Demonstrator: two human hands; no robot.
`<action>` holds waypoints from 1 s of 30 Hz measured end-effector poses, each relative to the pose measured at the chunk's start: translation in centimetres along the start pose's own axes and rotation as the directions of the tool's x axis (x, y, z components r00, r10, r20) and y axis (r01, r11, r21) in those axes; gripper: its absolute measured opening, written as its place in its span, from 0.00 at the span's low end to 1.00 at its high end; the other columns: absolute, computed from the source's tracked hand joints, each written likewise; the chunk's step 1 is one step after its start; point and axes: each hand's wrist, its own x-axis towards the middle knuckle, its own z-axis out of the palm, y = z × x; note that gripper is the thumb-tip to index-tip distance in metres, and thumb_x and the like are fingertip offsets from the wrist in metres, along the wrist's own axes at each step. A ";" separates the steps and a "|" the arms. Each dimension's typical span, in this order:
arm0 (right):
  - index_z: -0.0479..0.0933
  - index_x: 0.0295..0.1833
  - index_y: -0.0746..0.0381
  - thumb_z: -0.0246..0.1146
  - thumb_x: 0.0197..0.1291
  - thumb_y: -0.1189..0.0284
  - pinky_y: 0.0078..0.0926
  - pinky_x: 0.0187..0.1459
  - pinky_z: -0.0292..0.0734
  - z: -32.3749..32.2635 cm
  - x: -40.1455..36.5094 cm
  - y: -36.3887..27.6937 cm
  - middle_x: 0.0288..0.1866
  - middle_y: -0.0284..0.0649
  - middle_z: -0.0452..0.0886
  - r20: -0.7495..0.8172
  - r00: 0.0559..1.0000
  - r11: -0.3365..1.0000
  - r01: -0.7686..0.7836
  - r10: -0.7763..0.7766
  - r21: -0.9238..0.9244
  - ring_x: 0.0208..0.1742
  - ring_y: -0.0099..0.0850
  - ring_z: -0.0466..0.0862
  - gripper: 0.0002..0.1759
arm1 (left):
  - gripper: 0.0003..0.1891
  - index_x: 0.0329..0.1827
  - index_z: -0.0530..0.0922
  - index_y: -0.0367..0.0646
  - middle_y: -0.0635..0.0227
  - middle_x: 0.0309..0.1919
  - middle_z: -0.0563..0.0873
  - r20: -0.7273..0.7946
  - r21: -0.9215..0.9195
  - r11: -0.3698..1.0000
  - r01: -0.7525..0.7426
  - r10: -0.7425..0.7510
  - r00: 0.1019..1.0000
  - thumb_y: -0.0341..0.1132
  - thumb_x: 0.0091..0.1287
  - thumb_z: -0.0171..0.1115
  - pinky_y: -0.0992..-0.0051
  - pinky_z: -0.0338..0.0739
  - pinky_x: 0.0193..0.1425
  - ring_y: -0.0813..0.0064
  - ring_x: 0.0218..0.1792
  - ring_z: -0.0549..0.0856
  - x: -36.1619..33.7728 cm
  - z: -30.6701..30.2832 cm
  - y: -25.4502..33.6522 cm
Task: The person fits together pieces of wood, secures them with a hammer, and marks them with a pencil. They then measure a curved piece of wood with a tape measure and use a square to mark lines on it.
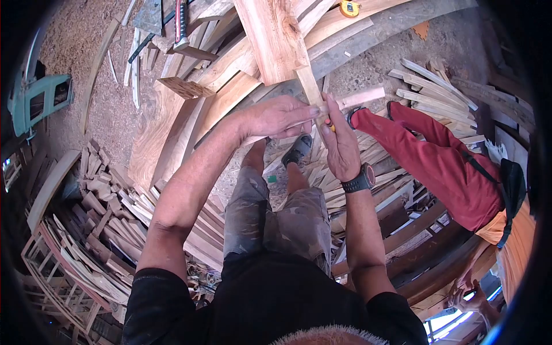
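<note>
Both my hands meet over the floor in front of my legs. My left hand (286, 117) is closed, its fingertips pinching a narrow wooden strip (309, 85). My right hand (342, 146) is closed around the lower part of this strip from the other side. A paler flat strip (363, 98) sticks out to the right past my right fingers, crossing the first at an angle; their crossing is hidden by my fingers. Against my right palm shows a small red and yellow object (329, 125). Just beyond the strip's upper end lies a wide wooden board (271, 37).
A handsaw (150, 18), a hammer (180, 26) and a yellow tape measure (349, 8) lie on the far wood. Cut wood pieces (106, 210) are piled left, more strips (434, 92) right. A person in red trousers (425, 155) is close on my right. A teal machine (40, 103) stands left.
</note>
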 end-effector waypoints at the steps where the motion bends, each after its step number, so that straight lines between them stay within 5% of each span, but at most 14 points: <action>1: 0.62 0.83 0.65 0.58 0.76 0.76 0.40 0.69 0.73 0.2 0.1 0.2 0.68 0.57 0.79 0.000 1.000 1.000 0.002 -0.002 0.002 0.67 0.50 0.81 0.32 | 0.30 0.42 0.84 0.38 0.78 0.16 0.71 0.025 -0.011 1.000 0.000 0.000 1.000 0.58 0.84 0.48 0.75 0.65 0.23 0.83 0.18 0.70 0.0 0.1 0.0; 4: 0.61 0.83 0.67 0.55 0.79 0.76 0.39 0.67 0.74 1.2 -0.5 1.0 0.70 0.54 0.79 -0.156 0.988 1.000 0.002 0.002 0.019 0.64 0.46 0.83 0.30 | 0.30 0.41 0.84 0.38 0.79 0.16 0.70 0.024 -0.012 1.000 -0.011 0.011 1.000 0.58 0.84 0.48 0.75 0.64 0.23 0.83 0.17 0.69 -0.1 0.4 0.7; 6: 0.54 0.86 0.66 0.48 0.82 0.74 0.33 0.66 0.77 1.6 -0.9 0.6 0.71 0.51 0.77 -0.424 0.881 0.938 -0.059 0.209 0.342 0.66 0.35 0.81 0.31 | 0.30 0.41 0.84 0.38 0.79 0.16 0.70 -0.002 -0.005 1.000 -0.020 0.020 1.000 0.57 0.84 0.48 0.76 0.64 0.22 0.83 0.17 0.69 -0.3 0.4 1.2; 7: 0.65 0.79 0.68 0.50 0.82 0.74 0.30 0.60 0.79 1.6 -0.6 0.6 0.64 0.46 0.79 -0.548 0.822 0.944 0.038 0.156 0.327 0.60 0.29 0.81 0.24 | 0.30 0.41 0.84 0.38 0.79 0.15 0.70 -0.003 0.001 0.999 -0.035 0.035 0.999 0.57 0.84 0.48 0.76 0.64 0.22 0.83 0.17 0.69 -0.4 0.3 1.3; 10: 0.75 0.69 0.70 0.56 0.78 0.79 0.28 0.57 0.76 0.1 -1.4 1.5 0.60 0.45 0.81 -0.550 0.811 0.947 -0.014 0.199 0.321 0.54 0.28 0.82 0.18 | 0.30 0.41 0.84 0.38 0.80 0.15 0.69 0.004 -0.011 0.998 -0.056 0.056 0.998 0.57 0.85 0.48 0.76 0.64 0.22 0.83 0.17 0.69 -0.5 0.1 1.0; 11: 0.78 0.62 0.71 0.58 0.77 0.77 0.25 0.54 0.75 -0.3 -1.0 2.1 0.57 0.41 0.80 -0.544 0.838 0.991 0.036 0.042 0.131 0.50 0.24 0.78 0.14 | 0.30 0.42 0.85 0.38 0.80 0.15 0.69 0.012 -0.027 0.997 -0.067 0.067 0.998 0.57 0.85 0.48 0.76 0.64 0.22 0.84 0.17 0.69 -0.5 0.0 1.0; 12: 0.78 0.62 0.71 0.58 0.77 0.77 0.25 0.54 0.75 -0.5 -1.1 2.2 0.57 0.41 0.80 -0.545 0.838 0.991 0.037 0.041 0.131 0.50 0.24 0.78 0.14 | 0.30 0.42 0.85 0.38 0.80 0.15 0.69 0.012 -0.026 0.997 -0.068 0.068 0.998 0.57 0.85 0.48 0.76 0.64 0.22 0.84 0.17 0.69 -0.6 -0.1 1.0; 14: 0.77 0.65 0.68 0.65 0.73 0.72 0.22 0.50 0.74 -1.1 -1.5 2.0 0.52 0.36 0.79 -0.124 0.926 0.847 -0.263 0.356 0.461 0.49 0.21 0.75 0.19 | 0.30 0.42 0.85 0.38 0.80 0.15 0.69 0.032 -0.010 0.999 -0.038 0.038 0.999 0.57 0.85 0.47 0.76 0.64 0.22 0.84 0.17 0.69 -0.8 -0.1 1.0; 18: 0.74 0.70 0.65 0.72 0.68 0.63 0.20 0.46 0.72 -0.6 -0.5 1.4 0.44 0.29 0.73 0.042 0.915 0.773 -0.363 0.402 0.520 0.47 0.19 0.74 0.30 | 0.29 0.42 0.85 0.38 0.79 0.15 0.70 0.033 0.018 1.000 -0.020 0.019 0.999 0.57 0.85 0.48 0.76 0.64 0.22 0.84 0.17 0.69 -0.7 -0.3 0.8; 20: 0.73 0.70 0.66 0.70 0.70 0.61 0.22 0.48 0.73 0.4 -0.2 1.2 0.46 0.32 0.76 0.062 0.892 0.766 -0.419 0.448 0.488 0.47 0.21 0.74 0.30 | 0.29 0.42 0.85 0.38 0.79 0.16 0.71 0.068 -0.065 0.998 0.012 -0.007 0.998 0.57 0.84 0.49 0.76 0.64 0.22 0.84 0.17 0.69 -0.5 -0.6 0.6; 23: 0.74 0.68 0.66 0.67 0.73 0.59 0.26 0.52 0.73 2.0 -0.1 2.2 0.50 0.35 0.79 -0.075 0.975 0.871 -0.153 0.211 0.466 0.47 0.24 0.76 0.28 | 0.30 0.42 0.85 0.38 0.78 0.16 0.72 0.005 0.009 1.000 0.000 0.000 1.000 0.58 0.84 0.49 0.76 0.64 0.22 0.83 0.18 0.70 -0.4 -0.8 0.7; 25: 0.75 0.65 0.67 0.64 0.75 0.59 0.29 0.55 0.73 2.2 -0.6 2.1 0.52 0.38 0.81 -0.100 0.958 0.923 -0.227 0.269 0.311 0.48 0.26 0.77 0.25 | 0.31 0.42 0.85 0.38 0.78 0.16 0.72 0.010 0.041 0.999 0.002 -0.002 1.000 0.59 0.83 0.49 0.76 0.65 0.22 0.83 0.18 0.70 -0.3 -1.1 0.9; 30: 0.76 0.63 0.68 0.63 0.76 0.60 0.27 0.53 0.74 2.0 1.1 0.6 0.50 0.38 0.83 0.033 0.937 0.839 -0.326 0.347 0.436 0.49 0.25 0.78 0.23 | 0.33 0.43 0.85 0.38 0.78 0.16 0.72 0.000 0.179 0.982 0.063 -0.064 0.998 0.62 0.83 0.48 0.76 0.66 0.23 0.82 0.18 0.71 -0.3 -2.0 1.6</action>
